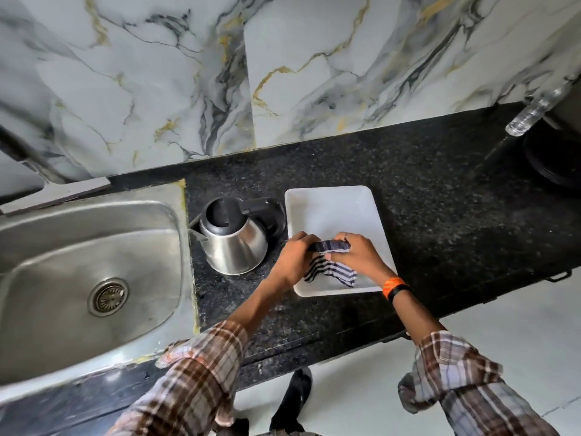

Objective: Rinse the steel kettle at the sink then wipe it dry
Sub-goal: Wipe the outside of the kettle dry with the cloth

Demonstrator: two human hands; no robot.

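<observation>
The steel kettle (234,243) with a black lid and handle stands upright on the black granite counter, between the sink (78,278) and a white tray (330,206). Over the tray, my left hand (294,259) and my right hand (358,254) both grip a blue-and-white striped cloth (333,267). The cloth is bunched between the hands and its loose end hangs down into the tray. Neither hand touches the kettle, which sits just left of my left hand.
The steel sink has a round drain (107,296) and looks dry. A clear bottle (534,111) leans at the counter's far right beside a dark round object (553,158). A marble-patterned wall rises behind the counter. The counter's front edge runs below the tray.
</observation>
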